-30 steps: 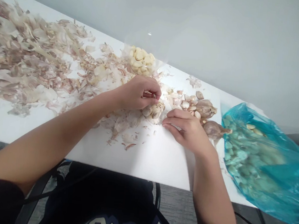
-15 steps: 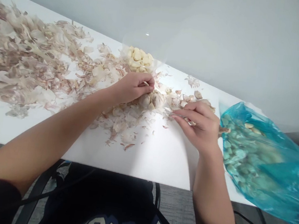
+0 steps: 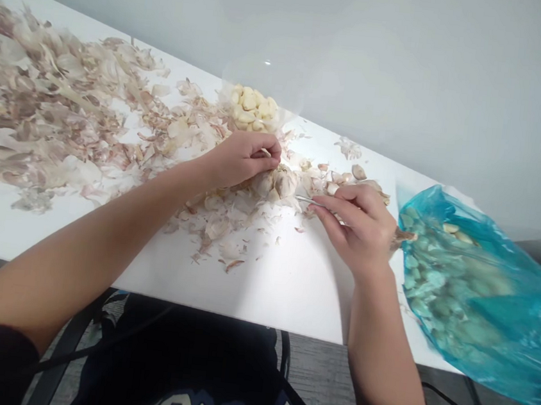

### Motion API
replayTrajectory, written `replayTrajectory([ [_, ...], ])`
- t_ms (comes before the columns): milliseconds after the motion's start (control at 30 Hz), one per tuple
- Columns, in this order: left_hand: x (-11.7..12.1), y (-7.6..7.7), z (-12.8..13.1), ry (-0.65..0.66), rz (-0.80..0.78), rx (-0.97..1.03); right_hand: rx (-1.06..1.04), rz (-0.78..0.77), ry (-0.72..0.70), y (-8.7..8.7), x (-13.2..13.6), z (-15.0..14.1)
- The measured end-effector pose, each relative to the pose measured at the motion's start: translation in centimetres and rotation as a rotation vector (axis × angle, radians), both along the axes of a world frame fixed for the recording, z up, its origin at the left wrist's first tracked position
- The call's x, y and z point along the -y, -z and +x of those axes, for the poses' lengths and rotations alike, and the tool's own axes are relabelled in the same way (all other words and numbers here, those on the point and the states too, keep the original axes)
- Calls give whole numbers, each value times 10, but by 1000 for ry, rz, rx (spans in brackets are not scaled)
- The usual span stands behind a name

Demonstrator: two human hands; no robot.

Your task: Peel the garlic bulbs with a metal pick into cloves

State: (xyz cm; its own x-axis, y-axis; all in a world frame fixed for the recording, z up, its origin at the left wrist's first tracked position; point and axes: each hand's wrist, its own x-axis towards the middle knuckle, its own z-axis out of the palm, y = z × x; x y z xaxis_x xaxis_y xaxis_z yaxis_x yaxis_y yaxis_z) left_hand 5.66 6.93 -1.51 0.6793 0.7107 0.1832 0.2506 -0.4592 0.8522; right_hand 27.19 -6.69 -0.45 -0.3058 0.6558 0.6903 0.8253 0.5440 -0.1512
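Note:
My left hand (image 3: 251,155) is closed in a pinch at the top of a whitish garlic bulb (image 3: 284,182); the fingers hide part of the contact. To the right, my right hand (image 3: 358,221) is closed around a thin metal tool (image 3: 305,199), whose pale tip points left and lies beside the bulb. Most of that tool is covered by the fingers, so its exact kind is unclear. Loose garlic skins (image 3: 217,226) lie under and in front of the bulb. Just beyond my right hand are unpeeled garlic cloves (image 3: 359,172).
A large heap of garlic skins (image 3: 43,108) spreads over the left of the white table (image 3: 299,296). Peeled cloves (image 3: 251,107) sit in a clear container behind my left hand. At the right, a blue plastic bag (image 3: 478,295) with cloves overhangs the front edge. A wall rises behind.
My right hand has shifted slightly, and the metal tool now lies at a different angle, its tip near the bulb. My left hand stays almost still at the bulb.

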Motion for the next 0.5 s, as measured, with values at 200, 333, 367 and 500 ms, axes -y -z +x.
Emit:
replayTrajectory([
  [200,2,-3,0,-8,-23,-43,3,-7,-41,3,-1,0],
  [333,5,-7,0,-4,1,-53,15,-27,-69,6,-3,-5],
  [367,5,-7,0,-4,6,-62,9,-38,-72,7,-3,-7],
  [500,7,-8,2,-22,67,-85,-5,-103,-65,6,-2,-12],
])
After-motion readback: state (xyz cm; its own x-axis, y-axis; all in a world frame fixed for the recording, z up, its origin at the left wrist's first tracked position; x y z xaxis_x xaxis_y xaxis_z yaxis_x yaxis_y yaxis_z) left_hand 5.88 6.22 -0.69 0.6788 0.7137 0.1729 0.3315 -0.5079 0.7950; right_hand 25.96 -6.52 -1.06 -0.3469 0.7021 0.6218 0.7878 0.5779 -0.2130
